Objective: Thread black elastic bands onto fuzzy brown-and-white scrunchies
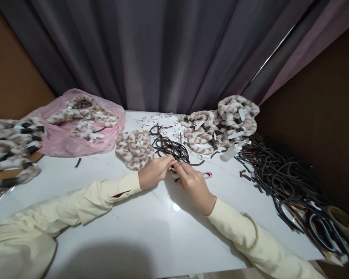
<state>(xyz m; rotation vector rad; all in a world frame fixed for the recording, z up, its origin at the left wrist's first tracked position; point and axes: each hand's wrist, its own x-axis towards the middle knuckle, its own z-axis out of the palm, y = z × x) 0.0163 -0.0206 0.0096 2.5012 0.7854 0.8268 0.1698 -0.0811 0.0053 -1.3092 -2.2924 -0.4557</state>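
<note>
My left hand (154, 172) and my right hand (195, 186) meet above the middle of the white table (113, 240), fingertips pinched together. What they grip is mostly hidden; a small dark and whitish bit shows beneath the fingers. Just beyond lies a tangle of black cords (174, 149). A brown-spotted plush piece (135, 149) rests left of the cords, close to my left hand. Behind my right hand a pink looped handle (208, 175) sticks out, the rest of it covered.
At the left, a pink plastic bag (61, 143) holds spotted plush strips, beside a plush pile (11, 143). More plush rings (238, 110) with white tags stand back right, near a small white bottle (232, 151). A heap of black cords (282, 174) covers the right edge. Curtains (163, 54) hang behind.
</note>
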